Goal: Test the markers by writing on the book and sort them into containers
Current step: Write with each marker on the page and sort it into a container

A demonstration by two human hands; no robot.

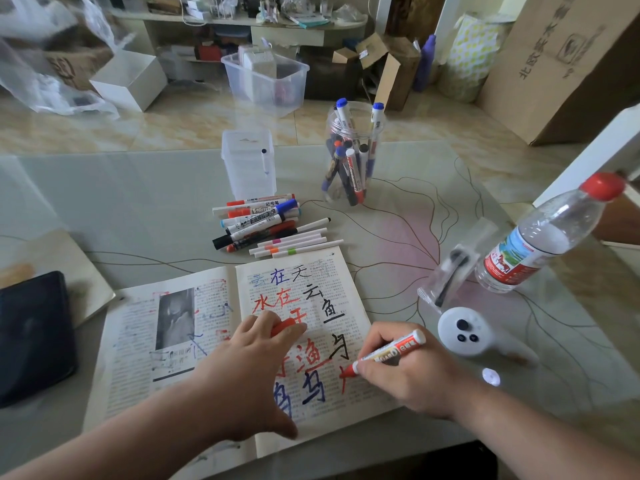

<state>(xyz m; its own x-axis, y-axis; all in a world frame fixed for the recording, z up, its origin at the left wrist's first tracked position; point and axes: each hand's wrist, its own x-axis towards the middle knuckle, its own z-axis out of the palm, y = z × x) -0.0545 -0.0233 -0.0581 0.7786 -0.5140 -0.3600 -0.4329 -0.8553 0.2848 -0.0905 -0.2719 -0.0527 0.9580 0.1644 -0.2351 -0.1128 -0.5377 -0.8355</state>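
Marker (391,351) sits pinched in the right hand (412,375) grip, its red tip below the fingers touching the right page of the book (131,341). Left hand (252,365) rests on the book (red cap (282,328) held in its grip).

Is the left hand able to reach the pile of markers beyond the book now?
Probably yes. The pile of markers lies just past the book, with nothing between, but the left hand holds a red cap.
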